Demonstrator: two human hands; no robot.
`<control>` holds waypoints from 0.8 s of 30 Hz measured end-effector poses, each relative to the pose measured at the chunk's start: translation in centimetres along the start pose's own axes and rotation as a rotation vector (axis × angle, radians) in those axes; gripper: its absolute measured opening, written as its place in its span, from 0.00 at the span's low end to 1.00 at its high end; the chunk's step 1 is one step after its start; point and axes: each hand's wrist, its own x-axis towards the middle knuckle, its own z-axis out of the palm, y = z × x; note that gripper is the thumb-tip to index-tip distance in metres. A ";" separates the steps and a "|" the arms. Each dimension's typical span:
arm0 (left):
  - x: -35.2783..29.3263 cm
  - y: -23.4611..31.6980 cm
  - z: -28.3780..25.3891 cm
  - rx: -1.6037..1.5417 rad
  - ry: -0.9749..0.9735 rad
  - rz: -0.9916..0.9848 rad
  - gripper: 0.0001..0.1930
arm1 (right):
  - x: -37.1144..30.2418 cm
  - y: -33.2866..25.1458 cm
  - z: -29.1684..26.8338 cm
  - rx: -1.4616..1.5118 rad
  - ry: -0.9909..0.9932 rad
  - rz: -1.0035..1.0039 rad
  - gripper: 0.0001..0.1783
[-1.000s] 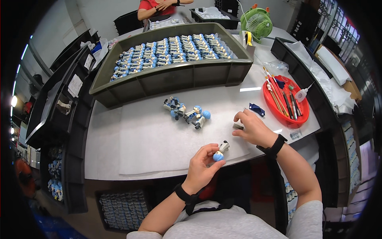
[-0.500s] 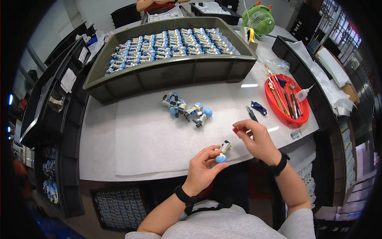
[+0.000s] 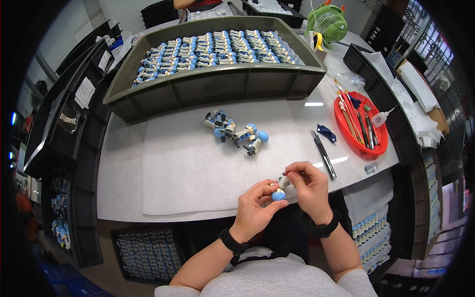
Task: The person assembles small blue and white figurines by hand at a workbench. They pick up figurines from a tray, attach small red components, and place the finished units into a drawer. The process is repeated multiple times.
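left hand (image 3: 255, 208): wrapped around the small figurine (image 3: 280, 190) from below, thumb and fingers pinching its blue round head so the body pokes up toward 1 o'clock, steady enough to work on

right hand (image 3: 306, 184): closed in a fingertip pinch on the figurine's pale upper end, so both hands share the one piece, held just above the near edge of the surface (image 3: 188, 168)

loose figurines (image 3: 238, 131): a little cluster lying on the white sheet at 11 o'clock from the hands, within easy reach

big olive crate (image 3: 213, 81): further off at 12 o'clock, packed with neat rows of the same blue-and-white pieces

red tray (image 3: 360, 123): at 2 o'clock, on the right hand's side, brushes and a small bottle in it

tweezers (image 3: 323, 154): lying flat just right of the hands, handy to grab

green fan (image 3: 326, 21): way back at 1 o'clock
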 end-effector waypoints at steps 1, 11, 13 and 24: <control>0.0 0.0 0.0 -0.014 -0.007 -0.016 0.16 | -0.2 -0.3 0.4 -0.115 -0.045 -0.062 0.06; 0.1 0.0 0.4 -0.014 0.041 0.017 0.14 | -0.4 -0.1 0.2 -0.201 0.040 -0.172 0.07; 0.1 -0.2 0.3 -0.017 0.036 0.009 0.15 | -0.3 0.2 0.2 -0.232 -0.018 -0.150 0.06; 0.1 0.0 0.2 -0.042 0.015 -0.076 0.17 | -0.1 -0.4 0.7 -0.327 0.010 -0.192 0.08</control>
